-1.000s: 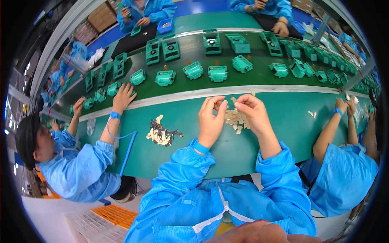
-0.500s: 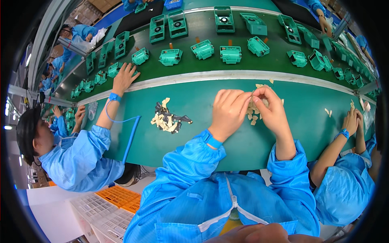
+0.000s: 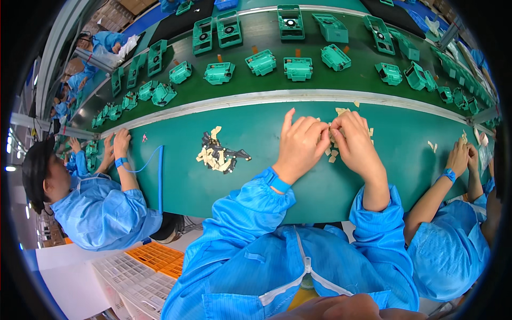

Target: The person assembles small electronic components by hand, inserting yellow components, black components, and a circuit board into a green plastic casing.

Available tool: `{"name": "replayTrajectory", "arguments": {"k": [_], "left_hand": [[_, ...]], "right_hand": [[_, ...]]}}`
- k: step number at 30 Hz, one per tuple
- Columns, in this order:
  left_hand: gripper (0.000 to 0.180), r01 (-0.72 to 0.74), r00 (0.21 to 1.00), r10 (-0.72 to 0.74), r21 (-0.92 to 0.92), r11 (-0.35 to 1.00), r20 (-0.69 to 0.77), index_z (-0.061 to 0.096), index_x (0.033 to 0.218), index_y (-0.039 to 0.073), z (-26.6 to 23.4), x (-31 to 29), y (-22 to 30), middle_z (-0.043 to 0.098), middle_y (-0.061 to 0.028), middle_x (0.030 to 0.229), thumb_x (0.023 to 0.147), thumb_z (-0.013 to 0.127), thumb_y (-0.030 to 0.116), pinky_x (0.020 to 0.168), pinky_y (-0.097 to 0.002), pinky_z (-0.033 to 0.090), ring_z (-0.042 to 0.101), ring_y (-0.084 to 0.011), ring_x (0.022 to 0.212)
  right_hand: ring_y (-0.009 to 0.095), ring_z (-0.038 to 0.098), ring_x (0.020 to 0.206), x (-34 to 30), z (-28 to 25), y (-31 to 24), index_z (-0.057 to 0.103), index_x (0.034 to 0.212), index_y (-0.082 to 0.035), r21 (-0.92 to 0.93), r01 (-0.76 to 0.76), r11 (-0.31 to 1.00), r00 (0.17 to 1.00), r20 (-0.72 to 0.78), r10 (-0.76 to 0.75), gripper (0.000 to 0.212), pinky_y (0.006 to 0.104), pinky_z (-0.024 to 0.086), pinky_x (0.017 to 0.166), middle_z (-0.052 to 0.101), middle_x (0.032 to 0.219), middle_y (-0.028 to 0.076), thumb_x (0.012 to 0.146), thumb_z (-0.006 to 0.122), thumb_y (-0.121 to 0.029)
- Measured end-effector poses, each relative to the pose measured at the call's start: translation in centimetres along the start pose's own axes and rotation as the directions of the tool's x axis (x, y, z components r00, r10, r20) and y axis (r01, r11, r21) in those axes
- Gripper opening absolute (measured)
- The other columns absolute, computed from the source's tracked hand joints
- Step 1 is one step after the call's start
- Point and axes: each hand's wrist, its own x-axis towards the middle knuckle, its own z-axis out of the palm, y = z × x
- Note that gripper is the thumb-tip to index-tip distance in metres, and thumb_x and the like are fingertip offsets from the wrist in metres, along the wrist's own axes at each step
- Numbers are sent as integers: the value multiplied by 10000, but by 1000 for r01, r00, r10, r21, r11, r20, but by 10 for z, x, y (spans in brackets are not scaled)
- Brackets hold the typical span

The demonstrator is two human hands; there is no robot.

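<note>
My left hand [image 3: 302, 143] and my right hand [image 3: 358, 143] meet fingertip to fingertip above the green bench top [image 3: 256, 186]. Both pinch at something small that the fingers hide. Under and behind my right hand lies a loose pile of small cream-coloured pieces [image 3: 333, 154], partly covered by the hand. To the left of my hands is a second heap, where small black parts [image 3: 232, 154] are mixed with cream pieces [image 3: 215, 134]. A blue band [image 3: 278, 184] circles my left wrist.
Beyond a pale metal rail [image 3: 256, 99], a dark green belt [image 3: 234, 90] carries several teal plastic housings [image 3: 298, 69]. A co-worker [image 3: 101, 197] sits at left with a blue coiled cord [image 3: 160, 178]; another co-worker [image 3: 448, 234] works at right. Crates [image 3: 128, 277] stand lower left.
The left co-worker's hand has drawn back from the belt to the bench. The housings have shifted slightly left. My hands stay together, with my left index finger now raised.
</note>
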Motion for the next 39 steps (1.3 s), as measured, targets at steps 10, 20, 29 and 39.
{"name": "replayTrajectory", "arguments": {"k": [10, 20, 29, 39], "left_hand": [[43, 204, 978, -208, -178, 963, -5, 707, 879, 86, 5, 1, 7, 664, -16, 816, 840, 726, 89, 1060, -536, 398, 647, -206, 774], [38, 105, 994, -105, -70, 992, 0, 703, 839, 102, 11, -1, 10, 654, -4, 805, 820, 735, 102, 1067, -572, 371, 638, -207, 755], [51, 271, 963, -271, -61, 961, 10, 666, 795, 107, 16, -2, 3, 625, 11, 767, 833, 701, 104, 1088, -583, 354, 635, -184, 737], [83, 191, 977, -192, 16, 981, 96, 716, 788, 96, 22, -12, -2, 629, -32, 749, 835, 718, 164, 1001, -552, 410, 617, -263, 764]], "right_hand": [[248, 561, 911, -6, -15, 16, 585, 986, -2, 417, -242, 876, 970, 79, 231, 79, 367, 461, 829, 586, 934, 97, 952, 608, -69], [298, 538, 885, -5, -15, 10, 592, 948, -1, 218, -132, 967, 990, 68, 119, 56, 389, 435, 837, 582, 886, 119, 915, 613, -42], [143, 595, 909, -12, -18, 38, 561, 1010, -10, 535, -423, 732, 906, 218, 364, 52, 296, 494, 818, 610, 903, 39, 1005, 560, -62], [97, 597, 876, -16, -11, 44, 575, 1166, 8, 661, -435, 611, 879, 166, 447, 165, 260, 504, 804, 633, 968, 34, 1010, 553, -41]]}}
